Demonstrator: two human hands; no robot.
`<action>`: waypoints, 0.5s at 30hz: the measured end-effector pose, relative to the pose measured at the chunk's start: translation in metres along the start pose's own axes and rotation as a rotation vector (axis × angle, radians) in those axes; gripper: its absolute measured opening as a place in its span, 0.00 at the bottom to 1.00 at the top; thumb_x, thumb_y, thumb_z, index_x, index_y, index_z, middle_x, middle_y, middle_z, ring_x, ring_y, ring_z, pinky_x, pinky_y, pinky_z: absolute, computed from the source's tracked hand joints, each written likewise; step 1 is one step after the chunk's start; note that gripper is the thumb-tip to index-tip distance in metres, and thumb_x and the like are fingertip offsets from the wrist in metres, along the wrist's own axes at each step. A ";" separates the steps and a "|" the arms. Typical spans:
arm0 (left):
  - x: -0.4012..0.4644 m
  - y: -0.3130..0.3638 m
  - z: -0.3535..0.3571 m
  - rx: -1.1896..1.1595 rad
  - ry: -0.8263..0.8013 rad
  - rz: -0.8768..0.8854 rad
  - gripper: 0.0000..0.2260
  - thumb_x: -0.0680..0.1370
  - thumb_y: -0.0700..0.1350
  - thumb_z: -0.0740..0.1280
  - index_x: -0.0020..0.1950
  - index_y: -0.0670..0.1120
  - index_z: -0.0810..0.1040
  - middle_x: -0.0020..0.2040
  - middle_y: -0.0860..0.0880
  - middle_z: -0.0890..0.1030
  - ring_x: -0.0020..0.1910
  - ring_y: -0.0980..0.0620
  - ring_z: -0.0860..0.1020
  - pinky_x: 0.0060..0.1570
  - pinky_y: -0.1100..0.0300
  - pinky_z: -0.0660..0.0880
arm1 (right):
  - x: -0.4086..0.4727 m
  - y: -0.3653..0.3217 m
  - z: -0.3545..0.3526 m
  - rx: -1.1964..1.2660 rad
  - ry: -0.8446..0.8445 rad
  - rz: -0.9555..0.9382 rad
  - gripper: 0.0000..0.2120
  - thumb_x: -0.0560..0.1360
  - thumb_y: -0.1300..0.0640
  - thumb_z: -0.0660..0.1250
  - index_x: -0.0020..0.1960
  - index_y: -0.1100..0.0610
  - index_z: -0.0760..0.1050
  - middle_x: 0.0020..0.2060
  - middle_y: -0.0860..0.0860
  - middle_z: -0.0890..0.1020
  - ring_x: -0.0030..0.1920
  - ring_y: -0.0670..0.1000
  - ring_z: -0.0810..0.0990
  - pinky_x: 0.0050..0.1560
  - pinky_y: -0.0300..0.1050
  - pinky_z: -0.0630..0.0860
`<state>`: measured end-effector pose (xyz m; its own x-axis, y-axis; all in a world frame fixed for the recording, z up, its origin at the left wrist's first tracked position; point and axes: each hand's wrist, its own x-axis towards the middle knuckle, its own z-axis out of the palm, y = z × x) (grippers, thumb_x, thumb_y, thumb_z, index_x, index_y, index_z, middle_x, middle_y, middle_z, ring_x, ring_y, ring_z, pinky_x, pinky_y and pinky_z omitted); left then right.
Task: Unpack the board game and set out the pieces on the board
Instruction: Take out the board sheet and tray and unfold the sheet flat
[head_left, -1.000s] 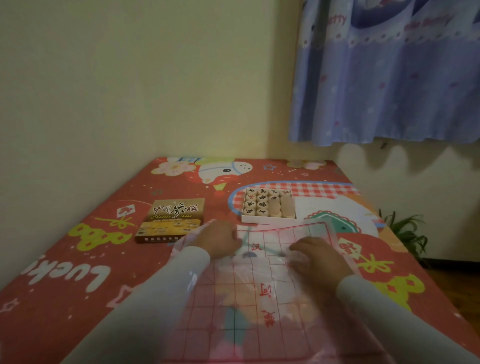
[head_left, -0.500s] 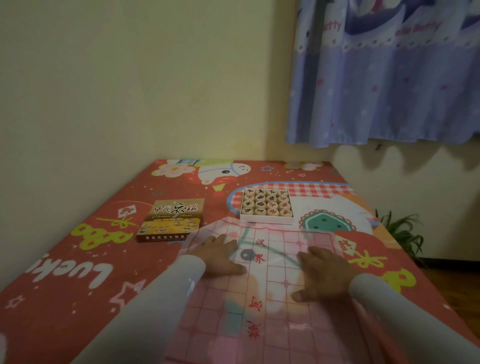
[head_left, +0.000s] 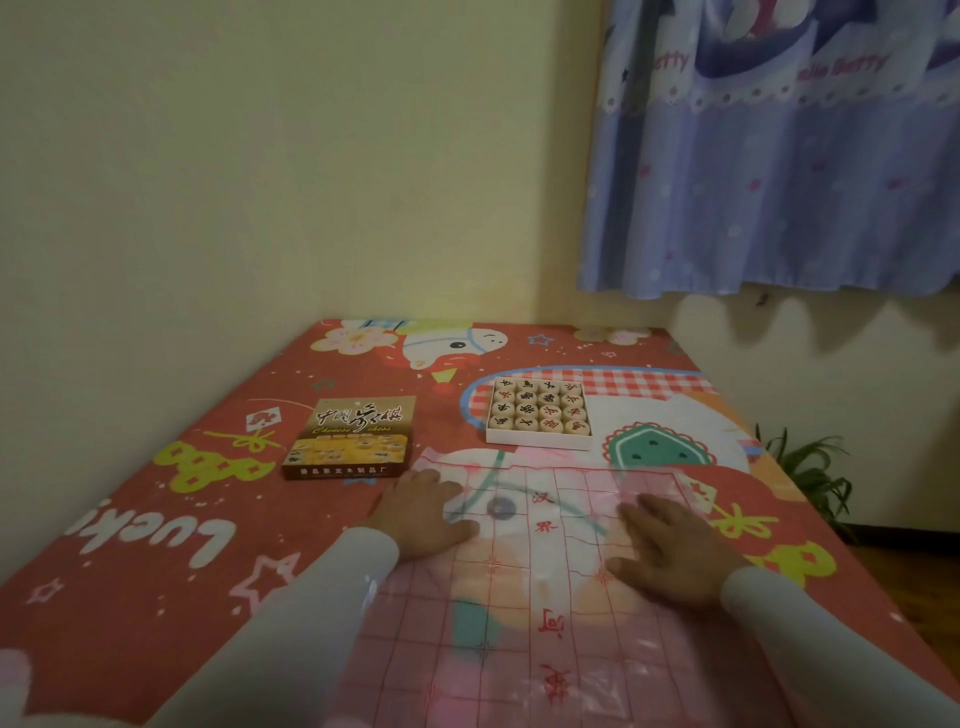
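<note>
A thin, see-through plastic board sheet (head_left: 545, 597) printed with a red grid and red characters lies flat on the red cartoon-print tabletop (head_left: 156, 545), its near part running out of the bottom of the view. Both hands press down on the sheet's far half. The left hand (head_left: 423, 517) lies palm down at the sheet's left edge, fingers straight and close together, pointing away from the person. The right hand (head_left: 670, 551) lies palm down toward the sheet's right side, fingers spread and flat on the plastic. Neither hand grips anything.

Just beyond the sheet's far edge, right of its middle, sits a shallow white open tray (head_left: 537, 440) filled with round pale wooden game pieces (head_left: 540, 411) in a four-by-four layer, marked in red and black characters. Beyond the sheet's far left corner, near but apart from the left hand, lies the flat brown and gold box lid (head_left: 353, 439) with printed lettering, face up. Tray and lid lie apart from each other, both clear of the sheet
</note>
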<state>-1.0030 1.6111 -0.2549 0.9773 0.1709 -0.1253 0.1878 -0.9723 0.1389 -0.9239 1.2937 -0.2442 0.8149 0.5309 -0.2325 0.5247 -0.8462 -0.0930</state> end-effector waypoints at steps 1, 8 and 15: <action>0.000 0.002 0.000 0.003 -0.009 0.013 0.29 0.73 0.68 0.59 0.70 0.56 0.69 0.70 0.47 0.69 0.68 0.43 0.65 0.65 0.48 0.66 | 0.000 0.001 0.000 -0.005 0.000 0.008 0.45 0.69 0.25 0.52 0.78 0.46 0.48 0.78 0.49 0.49 0.77 0.54 0.49 0.75 0.50 0.49; 0.005 0.014 -0.002 -0.014 -0.125 0.010 0.34 0.73 0.70 0.57 0.77 0.61 0.56 0.79 0.46 0.53 0.77 0.41 0.50 0.73 0.40 0.55 | -0.005 0.016 -0.004 0.017 -0.022 0.064 0.49 0.64 0.22 0.54 0.77 0.45 0.51 0.78 0.50 0.52 0.77 0.55 0.53 0.75 0.51 0.55; 0.022 -0.008 -0.004 0.070 0.144 -0.038 0.29 0.77 0.65 0.53 0.75 0.54 0.63 0.74 0.45 0.66 0.72 0.42 0.62 0.70 0.47 0.61 | 0.005 0.010 -0.012 0.024 0.035 0.069 0.50 0.60 0.17 0.48 0.75 0.44 0.55 0.77 0.50 0.56 0.75 0.55 0.56 0.73 0.54 0.57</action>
<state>-0.9829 1.6230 -0.2545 0.9746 0.2238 0.0133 0.2224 -0.9726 0.0671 -0.9116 1.2881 -0.2343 0.8573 0.4721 -0.2051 0.4611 -0.8815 -0.1017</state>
